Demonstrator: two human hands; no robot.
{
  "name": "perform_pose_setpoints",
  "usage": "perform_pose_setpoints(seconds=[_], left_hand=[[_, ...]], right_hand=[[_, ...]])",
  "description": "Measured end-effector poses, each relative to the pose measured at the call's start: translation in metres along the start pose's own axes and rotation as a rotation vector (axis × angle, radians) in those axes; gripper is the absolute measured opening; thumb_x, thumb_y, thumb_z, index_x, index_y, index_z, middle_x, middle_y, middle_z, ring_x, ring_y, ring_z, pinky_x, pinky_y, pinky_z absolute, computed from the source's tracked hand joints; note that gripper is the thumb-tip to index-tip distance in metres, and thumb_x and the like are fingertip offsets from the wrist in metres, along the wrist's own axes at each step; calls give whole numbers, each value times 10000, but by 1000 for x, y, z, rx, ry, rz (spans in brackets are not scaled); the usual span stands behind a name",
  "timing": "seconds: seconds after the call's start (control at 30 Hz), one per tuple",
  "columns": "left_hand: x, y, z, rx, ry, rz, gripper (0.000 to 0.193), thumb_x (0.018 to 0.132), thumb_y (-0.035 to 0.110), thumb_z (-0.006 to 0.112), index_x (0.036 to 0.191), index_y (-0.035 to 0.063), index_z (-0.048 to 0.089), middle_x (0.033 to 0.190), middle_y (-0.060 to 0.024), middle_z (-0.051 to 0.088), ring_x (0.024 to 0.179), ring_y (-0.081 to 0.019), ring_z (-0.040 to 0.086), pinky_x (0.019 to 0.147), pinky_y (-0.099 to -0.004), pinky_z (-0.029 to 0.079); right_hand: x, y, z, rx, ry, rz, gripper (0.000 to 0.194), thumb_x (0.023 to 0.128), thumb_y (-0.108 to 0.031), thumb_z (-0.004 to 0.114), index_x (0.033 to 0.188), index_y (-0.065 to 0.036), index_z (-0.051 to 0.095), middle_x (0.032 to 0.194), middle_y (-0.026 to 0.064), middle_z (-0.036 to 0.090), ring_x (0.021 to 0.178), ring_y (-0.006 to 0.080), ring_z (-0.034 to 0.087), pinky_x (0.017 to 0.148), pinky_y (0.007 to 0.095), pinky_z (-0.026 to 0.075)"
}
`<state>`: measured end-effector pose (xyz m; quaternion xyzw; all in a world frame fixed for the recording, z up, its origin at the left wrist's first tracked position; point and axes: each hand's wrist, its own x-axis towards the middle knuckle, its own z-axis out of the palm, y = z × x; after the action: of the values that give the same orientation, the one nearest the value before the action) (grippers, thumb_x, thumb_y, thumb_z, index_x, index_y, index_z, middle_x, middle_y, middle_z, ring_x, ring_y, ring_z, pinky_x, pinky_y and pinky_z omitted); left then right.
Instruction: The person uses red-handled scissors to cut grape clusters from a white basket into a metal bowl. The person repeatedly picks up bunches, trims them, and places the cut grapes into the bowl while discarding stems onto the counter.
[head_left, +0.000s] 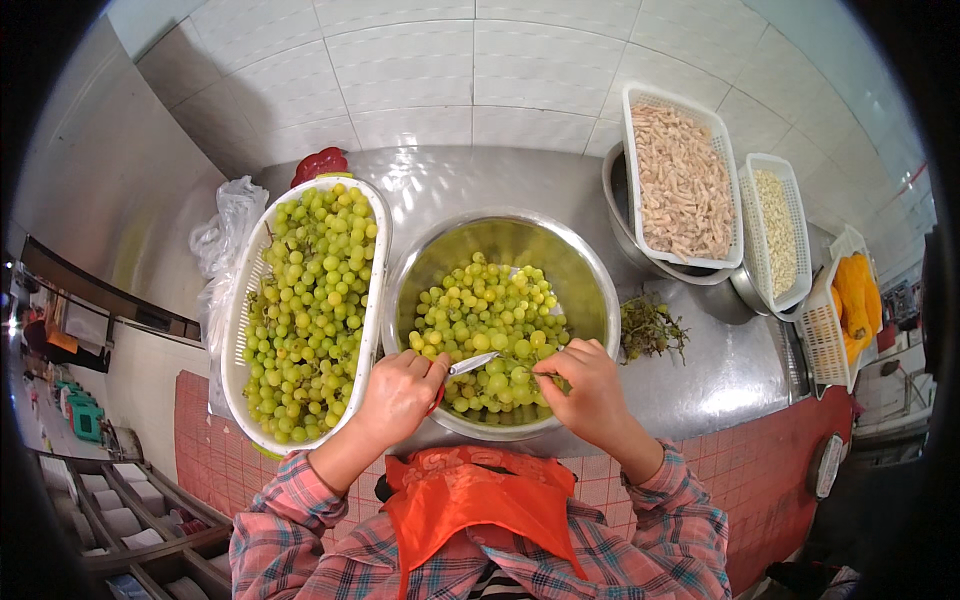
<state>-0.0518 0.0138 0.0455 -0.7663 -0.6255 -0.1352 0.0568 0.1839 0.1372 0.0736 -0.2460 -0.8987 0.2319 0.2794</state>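
My left hand (401, 391) grips scissors (474, 364) with a red handle. Their metal blades point right, over a steel bowl (592, 285) of green grapes (472, 311). At the bowl's front right, my right hand (586, 390) pinches a grape stem (546, 373) between thumb and fingers. Some grapes hang by that stem or lie just under it; I cannot tell which. To the left of the bowl, a long white plastic basket (234, 330) is heaped with green grape bunches (315, 300). A small pile of bare grape stems (651, 328) lies on the steel table, right of the bowl.
On the right, a white basket of pale chicken feet (682, 180) rests on a metal basin (616, 195). Beyond it stand a basket of pale chopped pieces (774, 232) and one of orange squash (855, 300). Plastic bags (225, 225) lie at left. A tiled wall (547, 64) bounds the steel table (712, 367).
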Motion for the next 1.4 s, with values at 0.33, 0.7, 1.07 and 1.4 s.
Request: perform_pose_setpoints(seconds=[0.33,0.7,1.07,1.4], left_hand=[[-2,23,-4,-592,-138,-287,311,776,174,746,1009,-23,685,648,-199,628,566,-322,633,543,-390,516],[12,46,2,-692,-349,-488,301,825,262,673,946,-14,661,654,-239,600,674,-411,626,593,-443,489],[12,59,5,-594,-216,-517,274,837,261,656,827,-12,633,637,-244,600,661,-415,626,612,-472,503],[0,59,52,-1048,-184,-668,182,843,139,648,813,-41,661,553,-153,564,510,-237,580,505,-353,447]], right_hand=[[-5,16,11,-116,85,-34,149,681,-20,705,800,-80,638,722,57,591,744,247,553,681,366,400],[-17,4,21,-309,143,-227,241,698,-80,639,930,-20,661,865,74,598,850,249,548,794,388,412],[-17,-5,24,-253,155,-213,240,642,-4,690,880,-6,662,849,83,617,786,258,557,735,384,403],[-26,8,43,-216,148,-120,126,714,-36,667,835,-26,635,818,72,616,801,248,545,740,375,386]])
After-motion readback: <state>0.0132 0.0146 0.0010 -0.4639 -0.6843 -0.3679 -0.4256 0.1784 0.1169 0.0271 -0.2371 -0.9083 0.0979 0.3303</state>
